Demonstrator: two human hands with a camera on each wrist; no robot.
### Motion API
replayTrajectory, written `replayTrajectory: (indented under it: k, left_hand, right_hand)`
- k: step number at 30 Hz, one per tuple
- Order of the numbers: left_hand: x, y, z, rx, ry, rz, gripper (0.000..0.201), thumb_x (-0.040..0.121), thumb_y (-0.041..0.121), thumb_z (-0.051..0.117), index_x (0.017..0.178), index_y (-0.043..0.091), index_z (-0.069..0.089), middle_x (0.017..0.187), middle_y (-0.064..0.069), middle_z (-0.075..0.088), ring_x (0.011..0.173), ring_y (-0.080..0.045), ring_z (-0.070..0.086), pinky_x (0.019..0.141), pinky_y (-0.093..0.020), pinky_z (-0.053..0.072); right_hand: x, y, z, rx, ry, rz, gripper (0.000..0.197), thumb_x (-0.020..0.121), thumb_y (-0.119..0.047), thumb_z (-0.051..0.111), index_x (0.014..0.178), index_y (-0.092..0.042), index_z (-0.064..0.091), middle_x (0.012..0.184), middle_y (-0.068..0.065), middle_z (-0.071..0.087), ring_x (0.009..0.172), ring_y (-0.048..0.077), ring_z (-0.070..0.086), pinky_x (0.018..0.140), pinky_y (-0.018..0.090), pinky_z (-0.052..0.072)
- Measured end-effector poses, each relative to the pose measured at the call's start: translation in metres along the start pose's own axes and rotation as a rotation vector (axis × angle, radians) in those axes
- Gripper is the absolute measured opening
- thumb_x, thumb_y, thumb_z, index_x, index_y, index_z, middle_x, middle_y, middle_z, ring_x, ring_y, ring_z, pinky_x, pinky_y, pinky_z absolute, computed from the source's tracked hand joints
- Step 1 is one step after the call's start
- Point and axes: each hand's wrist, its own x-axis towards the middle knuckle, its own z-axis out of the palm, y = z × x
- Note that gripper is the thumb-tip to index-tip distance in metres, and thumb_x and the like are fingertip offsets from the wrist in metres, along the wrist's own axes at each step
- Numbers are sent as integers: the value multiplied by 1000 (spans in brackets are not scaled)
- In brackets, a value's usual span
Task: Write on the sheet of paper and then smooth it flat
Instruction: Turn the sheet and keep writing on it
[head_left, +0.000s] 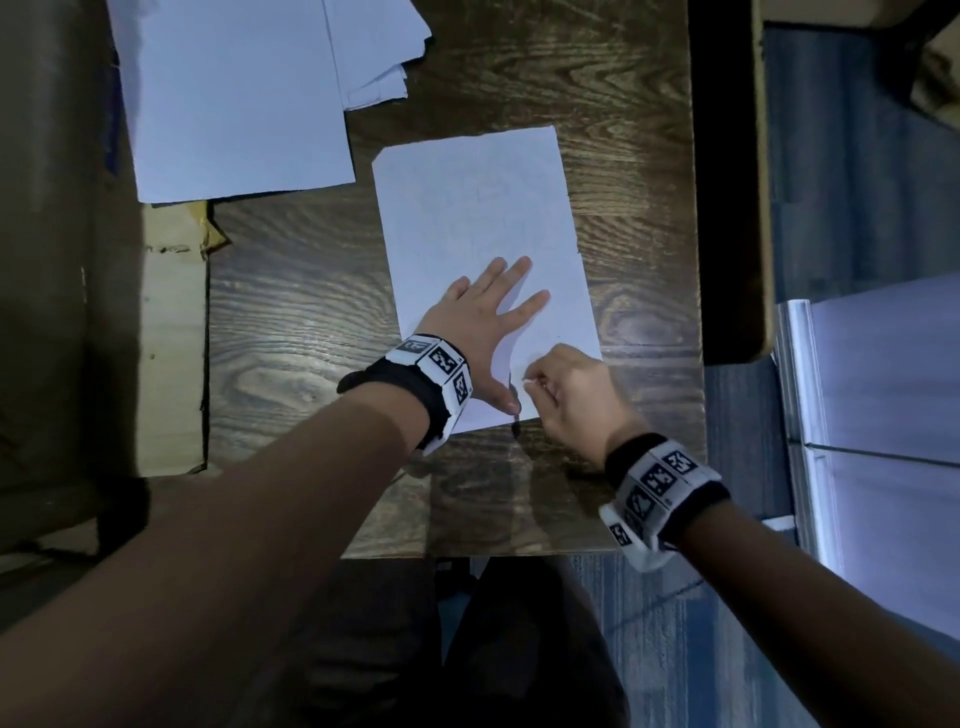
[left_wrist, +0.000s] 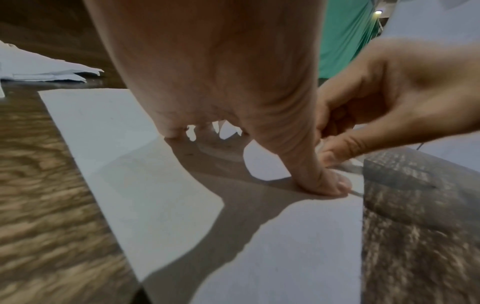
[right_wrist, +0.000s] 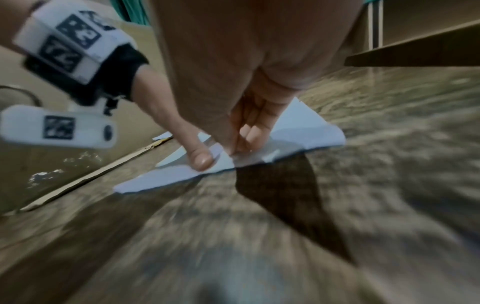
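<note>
A white sheet of paper (head_left: 478, 208) lies on the dark wood table (head_left: 311, 312), tilted slightly. My left hand (head_left: 485, 312) rests flat on its lower half with fingers spread, thumb (right_wrist: 200, 158) pressing near the bottom edge. My right hand (head_left: 566, 389) sits at the sheet's lower right corner, fingers curled and pinching a thin pen (head_left: 530, 383) that is mostly hidden. In the left wrist view the paper (left_wrist: 130, 164) runs under my palm (left_wrist: 221, 61), and the right hand (left_wrist: 389, 92) is close beside the thumb. The right wrist view shows the sheet's near edge (right_wrist: 311, 131) slightly lifted.
A stack of white sheets (head_left: 234, 93) lies at the table's far left, with more loose sheets (head_left: 374, 47) behind it. A cardboard box (head_left: 171, 338) stands against the table's left side. The table's right edge (head_left: 696, 260) is close to the paper.
</note>
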Motion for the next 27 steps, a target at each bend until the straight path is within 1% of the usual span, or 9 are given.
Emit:
replayTrajectory:
  k: [1,4,5,9,12,15,18,23,27]
  left_hand:
    - [0,0,0,-8,5,2,136,65,81,73,161,34,-12,163,0,-34,153,-24,-24,125,-48,-2]
    - [-1,0,-3,-63,22,1,136,65,76,78,162,33,-7,165,4,-31,153,-21,-23,126,-45,-2]
    - [-1,0,-3,-68,25,3,138,64,77,78,162,33,-8,165,4,-31,154,-21,-23,126,-46,-1]
    - [-1,0,-1,6,5,-9,142,62,84,73,161,31,-13,165,1,-32,154,-23,-22,126,-46,0]
    - [-5,1,-4,4,22,-26,139,64,82,73,162,30,-11,166,0,-28,154,-23,-20,125,-47,1]
    - [-24,-7,3,-81,75,-138,132,69,76,75,163,28,-3,168,-2,-21,155,-25,-16,126,-50,7]
    - [-46,-23,22,-159,99,-224,132,68,84,67,162,32,-9,166,0,-28,155,-24,-19,125,-50,4]
    - [-47,-26,29,-140,56,-215,139,64,90,63,159,31,-19,160,-1,-41,151,-26,-29,123,-50,-3]
    - [-47,-28,31,-137,47,-213,141,62,92,61,158,31,-22,159,-3,-42,151,-26,-30,123,-52,-2]
  right_hand:
    - [13,-1,-3,-5,29,7,7,89,-10,61,88,-7,67,87,3,59,72,23,58,65,40,54]
    - [43,-6,-12,3,144,4,8,88,-6,60,83,-8,66,85,-9,50,70,13,50,65,34,51]
    - [42,-5,-10,0,140,8,8,88,-7,59,83,-8,66,85,-8,50,70,13,50,64,35,51]
    - [4,-2,2,-29,9,6,6,88,-12,63,87,-9,69,86,4,60,73,25,60,63,42,54]
    - [5,-5,-1,-61,-58,37,8,89,-15,62,89,-12,70,87,1,59,75,22,59,66,41,54]
    - [7,-4,-3,-55,-59,65,9,91,-20,61,90,-16,68,88,-2,58,75,19,58,68,42,55]
    - [4,-9,-1,-40,-74,83,9,92,-21,60,90,-16,67,86,-4,56,75,18,58,69,42,55]
    - [25,-25,3,-27,-55,10,11,91,-18,57,86,-12,65,84,0,55,71,21,57,66,42,53]
    - [43,-30,5,-23,12,51,11,90,-16,57,86,-10,64,85,3,56,69,23,57,65,42,53]
